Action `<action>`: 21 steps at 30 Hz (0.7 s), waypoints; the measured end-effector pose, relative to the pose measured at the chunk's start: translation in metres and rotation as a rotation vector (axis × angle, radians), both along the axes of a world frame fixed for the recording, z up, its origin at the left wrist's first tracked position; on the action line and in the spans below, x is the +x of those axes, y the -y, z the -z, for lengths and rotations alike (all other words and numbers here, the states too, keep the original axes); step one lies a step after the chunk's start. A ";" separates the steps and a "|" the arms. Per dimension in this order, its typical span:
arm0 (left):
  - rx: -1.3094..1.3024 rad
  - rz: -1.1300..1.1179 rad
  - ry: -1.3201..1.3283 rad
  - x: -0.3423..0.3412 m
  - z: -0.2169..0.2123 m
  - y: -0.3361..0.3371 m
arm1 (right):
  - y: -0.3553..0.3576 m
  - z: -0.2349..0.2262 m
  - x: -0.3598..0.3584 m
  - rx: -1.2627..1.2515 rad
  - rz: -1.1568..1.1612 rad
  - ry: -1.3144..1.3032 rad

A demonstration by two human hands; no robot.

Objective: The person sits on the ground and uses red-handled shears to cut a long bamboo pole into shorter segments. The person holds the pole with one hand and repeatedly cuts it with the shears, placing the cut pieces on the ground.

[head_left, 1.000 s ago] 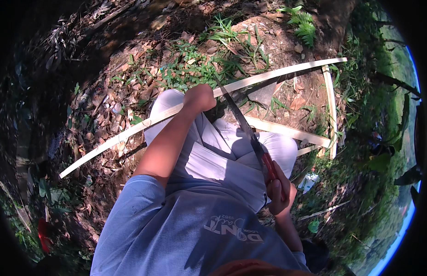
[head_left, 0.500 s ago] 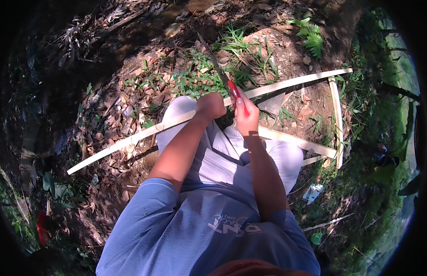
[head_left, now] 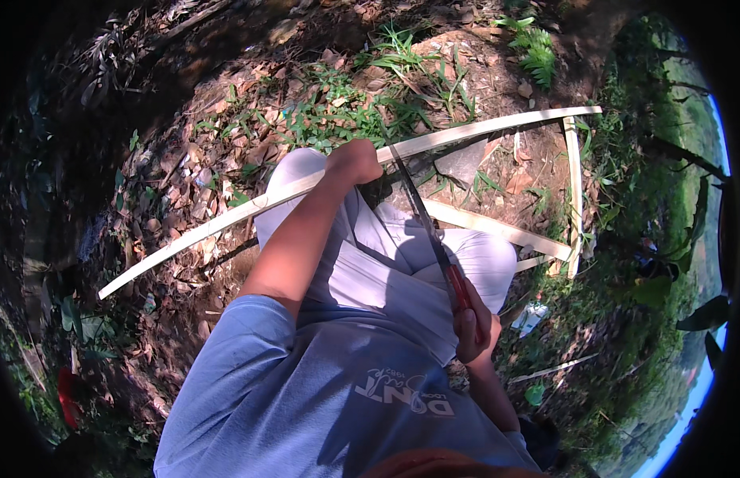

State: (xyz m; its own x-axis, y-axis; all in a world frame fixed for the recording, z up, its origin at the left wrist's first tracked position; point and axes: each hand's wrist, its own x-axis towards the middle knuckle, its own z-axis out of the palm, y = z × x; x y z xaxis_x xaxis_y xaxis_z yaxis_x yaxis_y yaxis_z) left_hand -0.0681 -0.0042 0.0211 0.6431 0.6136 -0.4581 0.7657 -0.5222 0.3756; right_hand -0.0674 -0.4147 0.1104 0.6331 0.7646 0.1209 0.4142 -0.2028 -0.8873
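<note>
A long pale wooden strip [head_left: 202, 233] runs slantwise across my left thigh and out over the ground to the far right. My left hand [head_left: 354, 163] is closed around it near its middle. The fingers of my right hand [head_left: 476, 328] wrap the red handle of a handsaw [head_left: 424, 217], low over my right thigh. Its dark, narrow blade points up and away, and the tip end lies against the strip just right of my left fist. Whether a cut shows in the wood is too small to tell.
Another pale strip [head_left: 575, 191] lies on the right, close to the long strip's far end. A shorter wooden piece [head_left: 505, 227] reaches from my right knee toward it. Dry leaves, grass and a fern [head_left: 537, 56] cover the ground around. A red object [head_left: 68, 397] lies far left.
My right hand has pulled the saw back toward my body, so the blade's tip end is now at the strip instead of its handle end. My left hand keeps its grip.
</note>
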 end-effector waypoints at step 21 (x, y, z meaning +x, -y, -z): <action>-0.126 0.112 0.138 -0.001 0.034 -0.025 | -0.012 0.036 -0.007 0.047 0.096 -0.169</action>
